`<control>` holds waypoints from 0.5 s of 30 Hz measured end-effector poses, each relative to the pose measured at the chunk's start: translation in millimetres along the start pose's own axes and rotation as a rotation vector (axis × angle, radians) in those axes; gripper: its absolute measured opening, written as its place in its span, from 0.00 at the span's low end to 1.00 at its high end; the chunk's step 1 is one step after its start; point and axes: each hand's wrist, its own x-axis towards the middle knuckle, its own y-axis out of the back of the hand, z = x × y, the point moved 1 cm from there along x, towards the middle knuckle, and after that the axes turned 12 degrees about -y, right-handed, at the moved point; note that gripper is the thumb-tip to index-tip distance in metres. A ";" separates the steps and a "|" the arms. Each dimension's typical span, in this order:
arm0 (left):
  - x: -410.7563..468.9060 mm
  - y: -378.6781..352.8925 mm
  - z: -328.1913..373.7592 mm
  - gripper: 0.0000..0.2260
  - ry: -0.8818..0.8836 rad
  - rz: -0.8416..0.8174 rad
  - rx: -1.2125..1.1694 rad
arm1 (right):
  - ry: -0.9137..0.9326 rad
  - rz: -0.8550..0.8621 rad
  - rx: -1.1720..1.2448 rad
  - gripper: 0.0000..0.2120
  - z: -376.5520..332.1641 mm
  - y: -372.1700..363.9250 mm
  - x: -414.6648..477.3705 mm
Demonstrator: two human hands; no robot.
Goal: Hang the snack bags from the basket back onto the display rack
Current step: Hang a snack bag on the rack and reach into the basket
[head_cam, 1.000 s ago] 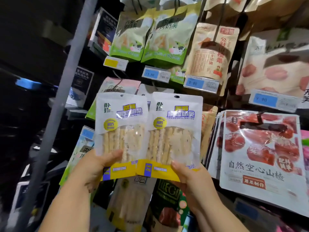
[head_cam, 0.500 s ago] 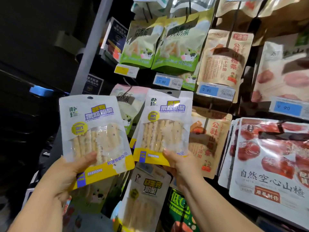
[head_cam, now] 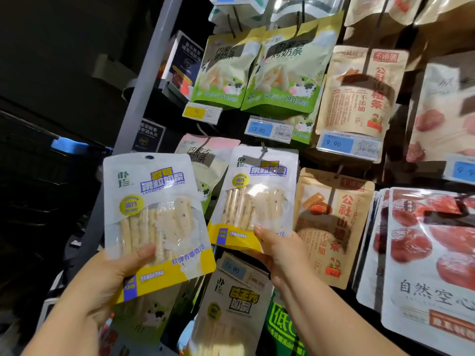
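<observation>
Two hands are raised in front of the display rack (head_cam: pixel 144 80), whose grey upright post rises above the left grip. Green pouches (head_cam: pixel 257 73) hang well above both grips. Brown pouches (head_cam: pixel 331 227) hang just right of the right grip.

Left snack bag (head_cam: pixel 154 214): held clear of the rack and tilted slightly. The left hand (head_cam: pixel 100 286) grips its lower edge, with the thumb across the front and the fingers behind.

Right snack bag (head_cam: pixel 259 196): held against the rack, directly above the right grip. The right hand (head_cam: pixel 280 253) pinches its lower right corner, thumb on the front.

A price label (head_cam: pixel 241 272) sits just below the right grip. The right bag's top edge meets a hook (head_cam: pixel 263 150). The view does not show whether the bag is threaded onto it. The left bag's hang hole (head_cam: pixel 149 157) is free.
</observation>
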 end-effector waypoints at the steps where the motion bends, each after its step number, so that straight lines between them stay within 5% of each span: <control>1: 0.6 -0.5 -0.6 0.18 0.001 0.001 -0.009 | -0.006 0.025 -0.003 0.15 0.8 0.5 4.4; 9: -0.8 -15.9 -4.5 0.30 0.010 -0.044 -0.084 | 0.041 0.213 -0.389 0.23 -2.9 -1.4 17.6; 13: -1.5 -27.5 -10.6 0.50 0.031 -0.123 -0.083 | 0.223 0.321 -0.545 0.18 -9.9 3.3 -9.0; 15: -1.6 -33.8 -14.6 0.51 0.032 -0.151 -0.091 | 0.420 0.348 -0.567 0.17 -11.2 4.4 -28.2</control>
